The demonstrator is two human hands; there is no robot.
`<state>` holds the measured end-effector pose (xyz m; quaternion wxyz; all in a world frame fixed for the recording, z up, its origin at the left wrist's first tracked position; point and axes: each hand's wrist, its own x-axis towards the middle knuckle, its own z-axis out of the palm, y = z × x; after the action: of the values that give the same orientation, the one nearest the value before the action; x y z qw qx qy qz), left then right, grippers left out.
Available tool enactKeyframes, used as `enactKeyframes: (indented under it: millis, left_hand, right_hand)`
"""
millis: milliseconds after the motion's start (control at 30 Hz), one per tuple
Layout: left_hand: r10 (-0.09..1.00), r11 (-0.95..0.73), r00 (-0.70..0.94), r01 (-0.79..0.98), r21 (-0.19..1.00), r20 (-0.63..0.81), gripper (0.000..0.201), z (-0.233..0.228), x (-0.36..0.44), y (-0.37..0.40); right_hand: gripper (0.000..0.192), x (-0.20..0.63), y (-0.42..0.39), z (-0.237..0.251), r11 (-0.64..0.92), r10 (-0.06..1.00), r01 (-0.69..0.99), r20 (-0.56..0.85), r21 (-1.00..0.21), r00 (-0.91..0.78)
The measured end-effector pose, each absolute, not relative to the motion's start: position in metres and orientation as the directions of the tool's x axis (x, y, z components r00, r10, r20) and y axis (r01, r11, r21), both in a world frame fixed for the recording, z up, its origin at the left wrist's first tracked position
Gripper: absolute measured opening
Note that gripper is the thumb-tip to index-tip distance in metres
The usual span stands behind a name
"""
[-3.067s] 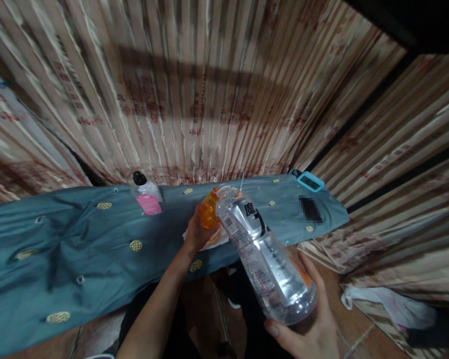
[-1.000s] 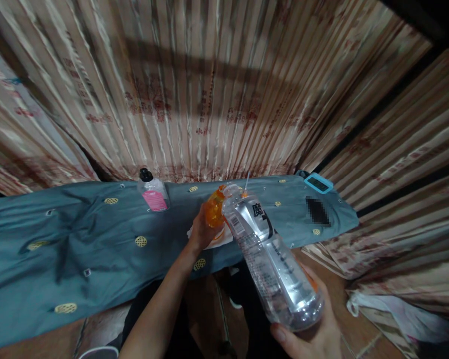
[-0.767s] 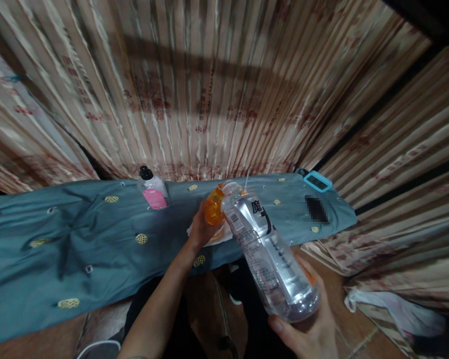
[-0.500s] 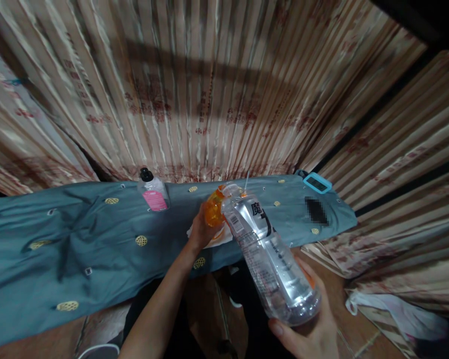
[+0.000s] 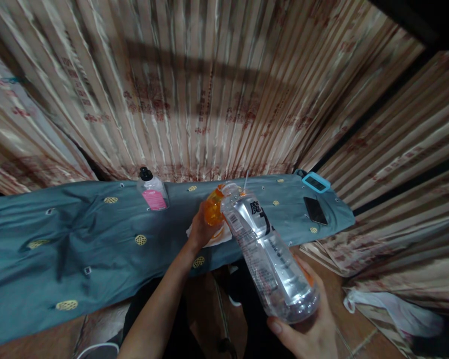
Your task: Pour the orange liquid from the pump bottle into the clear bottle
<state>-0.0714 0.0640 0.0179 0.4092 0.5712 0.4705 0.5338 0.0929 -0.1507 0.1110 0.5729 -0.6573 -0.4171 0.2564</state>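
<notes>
My right hand [image 5: 303,324] is wrapped round the base of a large clear plastic bottle [image 5: 267,254] with a silver label. The bottle tilts away from me, its neck up at the left. My left hand [image 5: 203,224] grips a small orange translucent bottle [image 5: 212,209], whose top is right by the big bottle's neck; whether the two touch I cannot tell. Beneath my left hand lies a white cloth or tissue [image 5: 217,242] with something orange on it, mostly hidden. A thin pale stick [image 5: 246,180] pokes up behind the clear bottle's neck.
A black-capped bottle with a pink label [image 5: 153,192] stands left on the teal cloth [image 5: 108,224] covering the long surface. At the right end are a phone [image 5: 315,210] and a blue-framed device [image 5: 316,183]. Pleated curtains [image 5: 194,89] hang behind. A white bag [image 5: 396,314] lies lower right.
Both hands and the two bottles they hold stay nearly in place. The whole view has shifted very slightly. The phone, blurred out before, now shows plainly.
</notes>
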Motion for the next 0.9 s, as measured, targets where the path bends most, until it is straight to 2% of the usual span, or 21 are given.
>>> enactKeyframes:
  millis: [100, 633, 900]
  left_hand:
    - [0.975, -0.219, -0.014, 0.101, 0.971, 0.221, 0.063, 0.018, -0.0716, 0.0635]
    - [0.974, -0.226, 0.006, 0.135, 0.965, 0.227, 0.063, 0.0149, -0.0717, 0.065]
    - [0.969, -0.243, -0.011, 0.112, 0.964, 0.246, 0.061, 0.017, -0.072, 0.0643]
  right_hand:
    - [0.091, 0.0942, -0.1501, 0.1109, 0.007, 0.842, 0.3, 0.168, -0.954, 0.513]
    - [0.093, 0.0957, -0.1506, 0.1091, 0.022, 0.855, 0.284, 0.165, -0.959, 0.492]
    - [0.093, 0.0987, -0.1506, 0.1096, 0.015, 0.855, 0.343, 0.19, -0.939, 0.482]
